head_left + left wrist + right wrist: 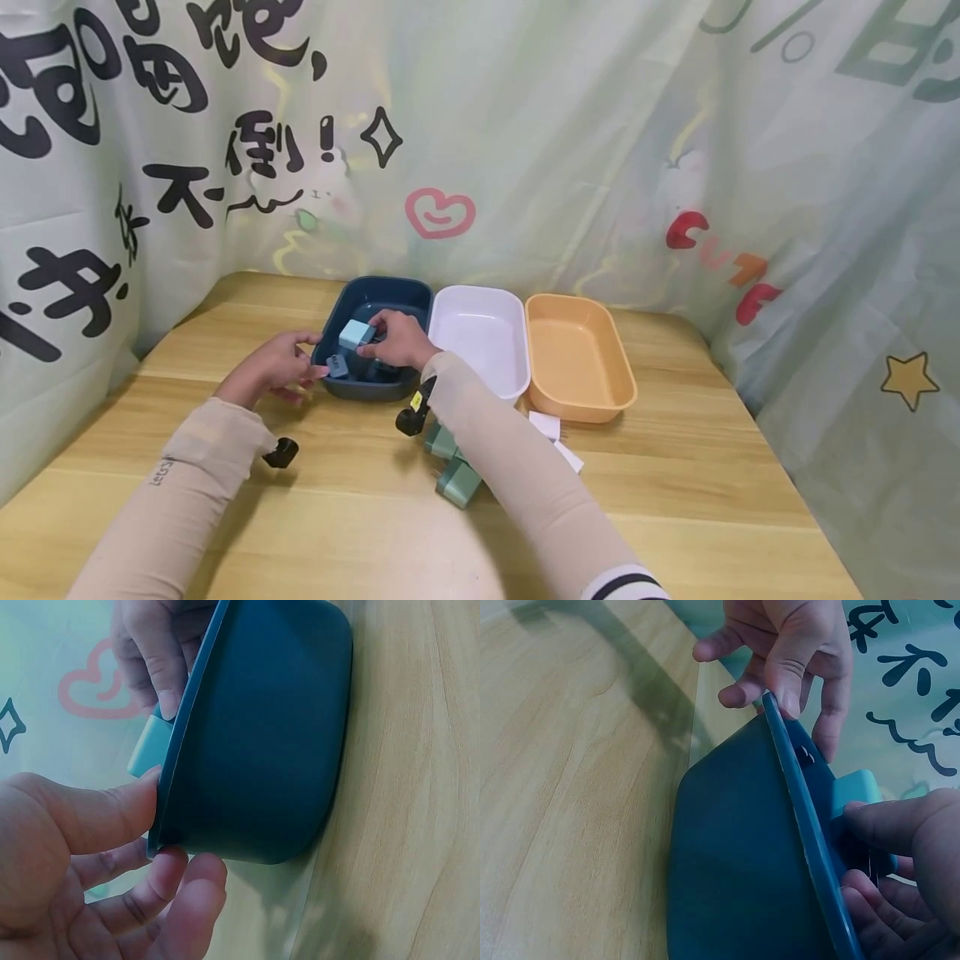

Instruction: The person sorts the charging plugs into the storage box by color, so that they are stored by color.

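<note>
My right hand (401,340) reaches into the navy blue tray (390,287) and pinches a light blue plug adapter (356,334) between thumb and fingers. Thin metal prongs of the adapter show near the fingertips in the right wrist view. With thumb and fingers at the rim, my left hand (281,362) holds the near left corner of the same tray. Beside the left thumb, a smaller grey-blue block (337,366) with dark marks lies in the tray. Part of the tray floor is hidden under the right hand.
To the right of the navy tray stand a white tray (480,296) and an orange tray (622,371). Several green plug adapters (459,483) and white ones (546,425) lie on the wooden table (675,483), partly behind the right sleeve. A printed curtain (540,167) hangs behind the table.
</note>
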